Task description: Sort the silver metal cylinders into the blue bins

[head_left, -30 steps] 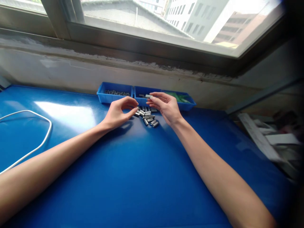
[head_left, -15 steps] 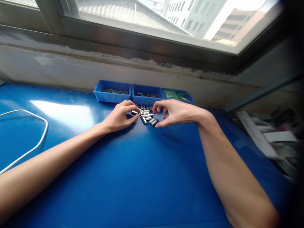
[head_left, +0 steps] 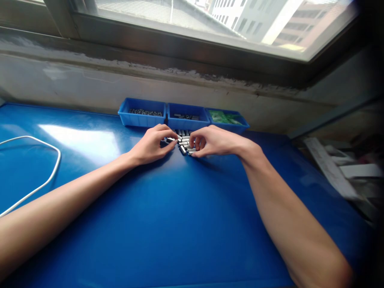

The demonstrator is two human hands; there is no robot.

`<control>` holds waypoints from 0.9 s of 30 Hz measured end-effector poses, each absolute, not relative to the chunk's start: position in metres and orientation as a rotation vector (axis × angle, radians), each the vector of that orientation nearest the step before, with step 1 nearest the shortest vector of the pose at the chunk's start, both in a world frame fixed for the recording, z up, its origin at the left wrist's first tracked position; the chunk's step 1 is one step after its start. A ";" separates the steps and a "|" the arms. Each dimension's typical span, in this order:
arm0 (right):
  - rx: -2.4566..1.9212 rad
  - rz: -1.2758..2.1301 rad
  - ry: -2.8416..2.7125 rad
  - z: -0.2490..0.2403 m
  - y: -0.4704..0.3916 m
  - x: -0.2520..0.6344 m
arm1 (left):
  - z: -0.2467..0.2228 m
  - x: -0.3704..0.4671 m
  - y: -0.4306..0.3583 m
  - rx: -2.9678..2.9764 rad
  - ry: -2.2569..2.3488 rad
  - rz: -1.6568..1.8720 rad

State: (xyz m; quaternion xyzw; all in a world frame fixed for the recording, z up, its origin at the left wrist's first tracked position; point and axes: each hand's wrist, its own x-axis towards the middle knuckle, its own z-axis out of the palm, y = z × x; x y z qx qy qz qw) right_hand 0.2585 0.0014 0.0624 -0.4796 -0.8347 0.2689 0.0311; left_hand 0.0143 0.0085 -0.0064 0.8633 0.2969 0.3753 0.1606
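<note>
- Metal pcs [head_left: 184,143]: heaped on tabletop [head_left: 168,220], just in front of mid bin [head_left: 187,122].
- L hand [head_left: 153,146]: front-L of mid bin, by pcs; grip curled, can't tell if holding.
- R hand [head_left: 214,141]: front-R of mid bin, at pcs; grip curled, hold unclear.

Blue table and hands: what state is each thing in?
Left hand: curled, grip unclear.
Right hand: curled, grip unclear.
Metal pieces: loosely piled between the hands.
Left bin: open, holding small metal parts.
Middle bin: open, partly filled.
Right bin: open, holding green packets.
White cable: lying loosely bent.
</note>
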 end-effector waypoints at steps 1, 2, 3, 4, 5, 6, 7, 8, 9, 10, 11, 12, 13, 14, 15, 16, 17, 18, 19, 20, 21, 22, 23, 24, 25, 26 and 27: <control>-1.451 0.825 -2.570 0.061 0.002 0.258 | -0.006 0.014 0.008 2.471 0.846 1.065; -1.428 0.816 -2.572 0.061 0.001 0.257 | -0.007 0.014 0.008 2.475 0.846 1.060; -1.411 0.799 -2.575 0.060 0.001 0.256 | -0.007 0.014 0.009 2.480 0.846 1.055; -1.400 0.774 -2.578 0.060 0.000 0.254 | -0.007 0.014 0.009 2.484 0.846 1.051; -1.397 0.745 -2.581 0.060 -0.001 0.252 | -0.007 0.014 0.009 2.484 0.846 1.045; -1.398 0.713 -2.583 0.061 -0.002 0.250 | -0.007 0.014 0.009 2.483 0.845 1.040; -1.400 0.681 -2.588 0.061 -0.004 0.247 | -0.008 0.014 0.009 2.481 0.843 1.035; -1.403 0.651 -2.596 0.062 -0.006 0.245 | -0.008 0.014 0.009 2.475 0.842 1.035; -1.405 0.621 -2.608 0.063 -0.007 0.242 | -0.008 0.014 0.009 2.471 0.839 1.035; -1.407 0.595 -2.625 0.064 -0.009 0.240 | -0.008 0.014 0.009 2.466 0.837 1.039; -1.411 0.572 -2.644 0.065 -0.010 0.239 | -0.008 0.015 0.009 2.462 0.837 1.043; -1.416 0.553 -2.664 0.066 -0.012 0.238 | -0.008 0.015 0.009 2.460 0.836 1.046; -1.422 0.542 -2.683 0.067 -0.013 0.237 | -0.008 0.015 0.009 2.458 0.837 1.049; -1.429 0.536 -2.699 0.067 -0.013 0.236 | -0.008 0.015 0.009 2.457 0.839 1.051; -1.438 0.535 -2.711 0.068 -0.014 0.235 | -0.008 0.015 0.009 2.456 0.840 1.052; -1.448 0.539 -2.719 0.068 -0.014 0.235 | -0.008 0.015 0.009 2.454 0.841 1.054; -1.459 0.544 -2.724 0.069 -0.014 0.235 | -0.007 0.015 0.009 2.452 0.843 1.054; -1.468 0.548 -2.726 0.069 -0.014 0.234 | -0.007 0.015 0.009 2.449 0.843 1.055; -1.473 0.547 -2.725 0.070 -0.013 0.234 | -0.007 0.015 0.009 2.447 0.844 1.054; -1.471 0.543 -2.724 0.070 -0.013 0.234 | -0.007 0.015 0.008 2.446 0.841 1.052; -1.461 0.541 -2.721 0.070 -0.012 0.235 | -0.007 0.015 0.008 2.445 0.839 1.052; -1.445 0.546 -2.715 0.070 -0.012 0.235 | -0.007 0.015 0.008 2.445 0.836 1.051; -1.429 0.556 -2.704 0.070 -0.011 0.236 | -0.007 0.015 0.008 2.446 0.833 1.046; -1.416 0.572 -2.689 0.070 -0.010 0.237 | -0.007 0.015 0.008 2.446 0.831 1.044; -1.404 0.591 -2.668 0.070 -0.010 0.238 | -0.007 0.016 0.008 2.444 0.831 1.045; -1.391 0.612 -2.645 0.070 -0.009 0.239 | -0.007 0.016 0.009 2.441 0.832 1.046; -1.376 0.633 -2.620 0.070 -0.009 0.241 | -0.007 0.016 0.009 2.437 0.833 1.048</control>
